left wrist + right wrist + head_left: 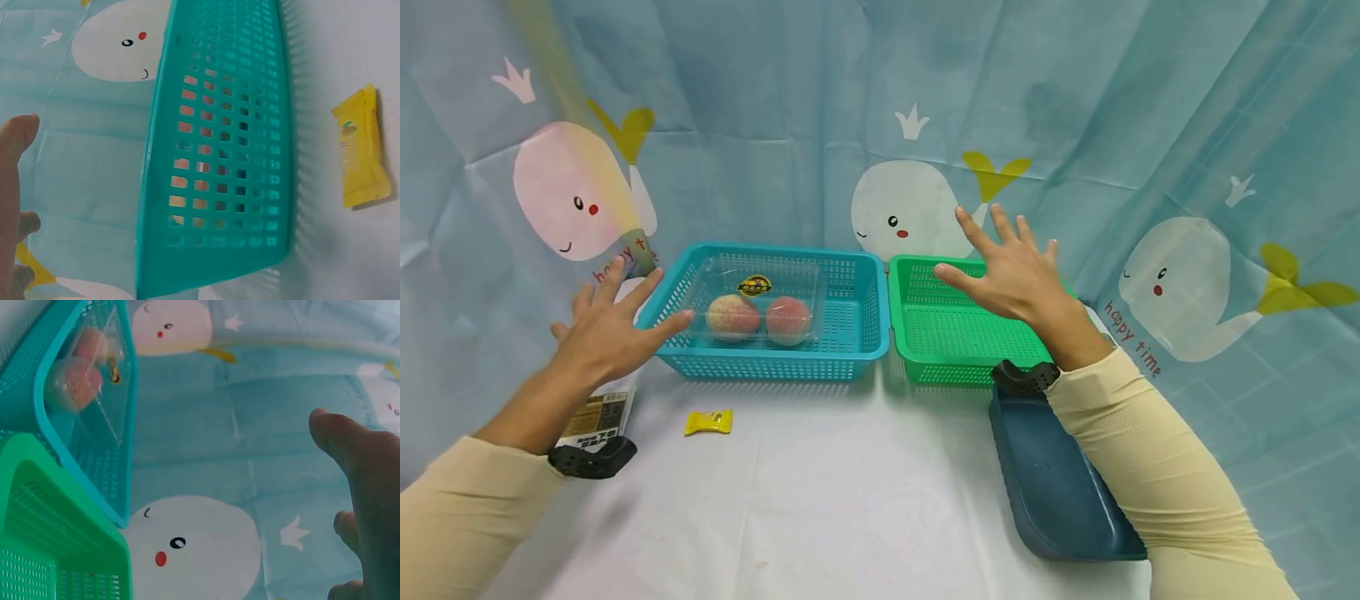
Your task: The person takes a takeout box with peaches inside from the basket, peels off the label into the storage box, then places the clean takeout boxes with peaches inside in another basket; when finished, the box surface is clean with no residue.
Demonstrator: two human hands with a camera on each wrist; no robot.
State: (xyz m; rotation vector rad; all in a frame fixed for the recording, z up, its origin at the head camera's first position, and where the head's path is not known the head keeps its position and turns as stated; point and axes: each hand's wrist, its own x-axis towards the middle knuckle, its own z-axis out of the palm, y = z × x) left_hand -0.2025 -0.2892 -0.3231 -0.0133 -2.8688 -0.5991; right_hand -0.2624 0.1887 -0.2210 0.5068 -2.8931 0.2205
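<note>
Toward the back of the bench [820, 492], side by side, stand a blue basket [767, 367] and a green basket [958, 335], both of perforated plastic. Left of the middle in the blue one lies a clear box [805, 283] with a dark-and-yellow label [755, 286], and two pinkish fruits [788, 320] show through it. Both hands are raised with fingers spread, gripping nothing: the left hand [612, 329] near the blue basket's left end, the right hand [1017, 275] by the green basket, its forearm hiding part of that basket's right side. On the white cover in front of the blue basket lies a small yellow packet [708, 422]; farther left, a printed packet [598, 421] is partly hidden by the left wrist. A dark blue tray [1048, 475] sits at the front right, partly under the right forearm. Behind everything hangs a light blue curtain [760, 183] printed with whales.
</note>
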